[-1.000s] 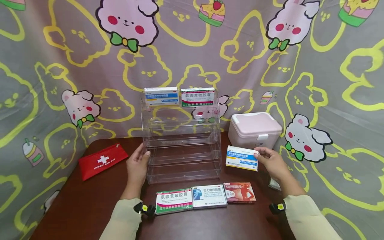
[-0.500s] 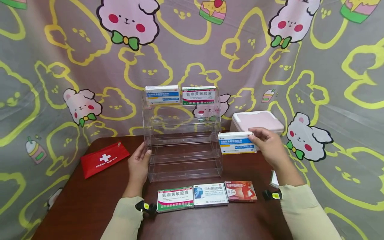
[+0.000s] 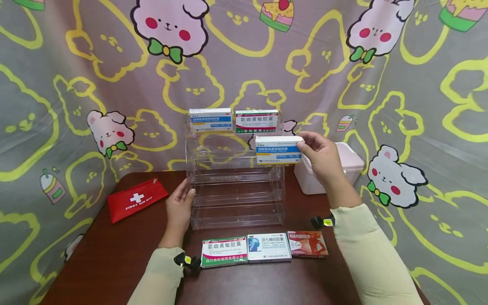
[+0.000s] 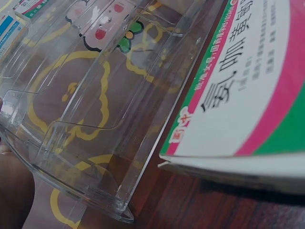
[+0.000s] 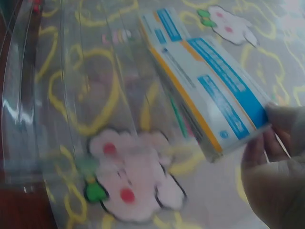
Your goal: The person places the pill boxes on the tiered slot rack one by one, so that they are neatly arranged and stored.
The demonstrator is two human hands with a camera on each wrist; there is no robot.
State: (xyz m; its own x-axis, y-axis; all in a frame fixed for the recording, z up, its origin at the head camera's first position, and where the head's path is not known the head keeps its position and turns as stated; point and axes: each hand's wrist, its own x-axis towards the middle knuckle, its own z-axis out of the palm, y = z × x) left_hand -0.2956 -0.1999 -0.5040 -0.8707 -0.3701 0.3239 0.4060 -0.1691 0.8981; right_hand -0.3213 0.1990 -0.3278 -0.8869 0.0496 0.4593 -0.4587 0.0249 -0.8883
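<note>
My right hand (image 3: 321, 159) pinches a blue-and-white medicine box (image 3: 279, 153) by its right end, in the air before the upper right of a clear tiered display rack (image 3: 237, 222). In the right wrist view the box (image 5: 214, 95) slants, with thumb and fingers at one end. My left hand (image 3: 179, 208) grips the rack's left side edge, thumb in front; its other fingers are partly hidden. On the rack's top tier stand a matching blue-and-white box (image 3: 211, 120) and a green-and-white medicine box (image 3: 256, 122), side by side.
In front of the rack lie a green-and-white box (image 3: 224, 252), a white box with a blue picture (image 3: 269, 247) and a red box (image 3: 307, 244). A red first aid pouch (image 3: 137, 200) lies left; a pale pink lidded case (image 3: 305, 178) stands right. Patterned cloth hangs behind.
My right hand has carried the blue-and-white box up and left, from beside the rack to before its upper right. My left hand has stayed on the rack's left side.
</note>
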